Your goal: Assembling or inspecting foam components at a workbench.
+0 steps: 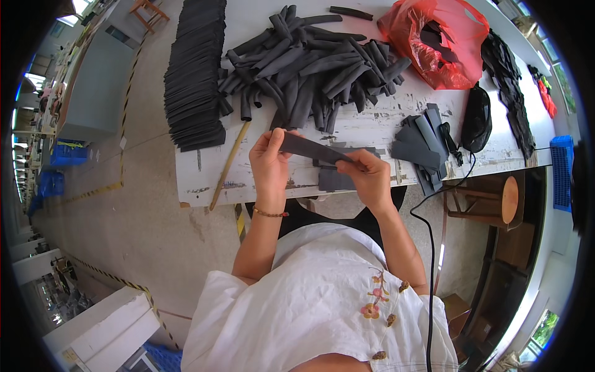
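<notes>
A flat dark grey fabric strip (313,149) is stretched between my two hands above the table's near edge. My left hand (269,161) pinches one end, thumb on top. The other end is gripped by my right hand (367,177), fingers closed round it. Below the strip, several flat dark pieces (338,178) lie on the table, partly covered by my right hand. Beyond my hands spreads a heap of dark grey fabric tubes (310,68). A long stack of flat dark pieces (195,80) runs along the table's left side.
A thin wooden stick (230,164) lies left of my hands on the worn white table (192,180). To the right are loose flat strips (423,141), a black pouch-like object (476,118) and a black cable (427,220). A red plastic bag (403,31) and wooden stool (509,199) are farther out.
</notes>
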The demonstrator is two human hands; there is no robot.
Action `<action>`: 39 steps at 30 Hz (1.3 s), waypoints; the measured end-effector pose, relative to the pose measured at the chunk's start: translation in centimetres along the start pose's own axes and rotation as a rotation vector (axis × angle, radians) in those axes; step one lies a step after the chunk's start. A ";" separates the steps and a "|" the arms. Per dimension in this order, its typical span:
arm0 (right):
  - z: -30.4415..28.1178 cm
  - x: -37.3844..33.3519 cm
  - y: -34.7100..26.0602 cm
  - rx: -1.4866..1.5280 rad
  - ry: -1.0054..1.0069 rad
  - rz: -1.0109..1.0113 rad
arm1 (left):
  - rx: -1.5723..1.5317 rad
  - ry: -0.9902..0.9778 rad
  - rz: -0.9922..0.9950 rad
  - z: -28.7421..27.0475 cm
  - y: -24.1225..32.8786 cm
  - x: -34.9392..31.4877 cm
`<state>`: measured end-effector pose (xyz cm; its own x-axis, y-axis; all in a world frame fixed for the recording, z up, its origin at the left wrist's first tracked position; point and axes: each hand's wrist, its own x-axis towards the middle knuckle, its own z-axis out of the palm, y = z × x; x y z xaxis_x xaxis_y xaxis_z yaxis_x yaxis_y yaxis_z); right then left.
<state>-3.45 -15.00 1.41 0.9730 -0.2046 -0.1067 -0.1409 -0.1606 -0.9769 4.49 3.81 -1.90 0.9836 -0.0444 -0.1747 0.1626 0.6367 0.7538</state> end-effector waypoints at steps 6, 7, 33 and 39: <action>-0.1 -0.4 0.0 -0.001 -0.003 -0.061 | -0.107 -0.087 0.050 0.1 0.6 -0.3; -0.2 -0.5 0.3 -0.004 -0.008 -0.064 | -0.107 -0.088 0.048 0.0 0.6 -0.3; -0.6 -0.4 0.1 0.169 -0.088 0.172 | 0.038 0.168 0.049 2.2 -0.8 -1.1; -1.8 -0.4 1.2 0.214 -0.068 0.201 | -0.001 0.210 -0.041 2.0 -1.7 -1.3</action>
<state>-4.30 -16.86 0.58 0.9405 -0.1457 -0.3070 -0.2973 0.0850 -0.9510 3.13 1.21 -1.67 0.9383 0.0911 -0.3336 0.2020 0.6387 0.7425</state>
